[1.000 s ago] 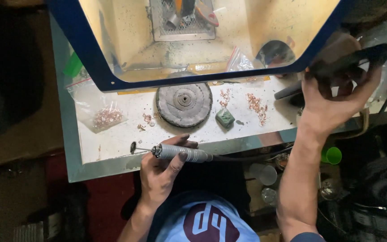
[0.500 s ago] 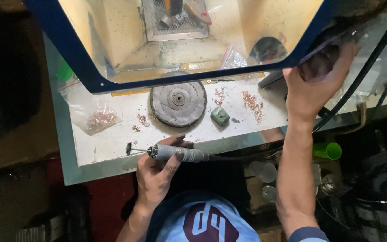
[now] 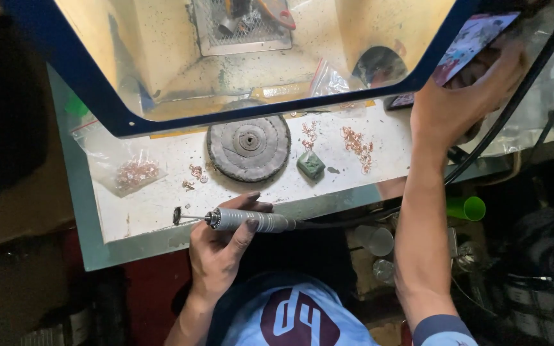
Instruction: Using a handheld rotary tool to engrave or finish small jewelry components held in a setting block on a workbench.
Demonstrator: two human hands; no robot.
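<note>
Your left hand [image 3: 222, 247] is closed around the rotary handpiece [image 3: 248, 221], fingers pinching its metal barrel like a pen, which probably gives you fine control of the tip. The small brush bit [image 3: 177, 215] points away from the grey buffing wheel [image 3: 249, 147] and sits just over the near edge of the white bench top [image 3: 149, 208]. The handpiece lies nearer to you than the wheel.

Your right hand [image 3: 460, 102] is raised well to the side of the wheel, fingers curled on a flat printed card [image 3: 466, 45] at the corner of the blue-framed dust hood [image 3: 245, 109].

Beside the wheel lie a green compound block [image 3: 310, 164] and loose copper-coloured rings [image 3: 357, 144]; more sit in a clear plastic bag [image 3: 129, 170] on its other side, all within easy reach.
</note>
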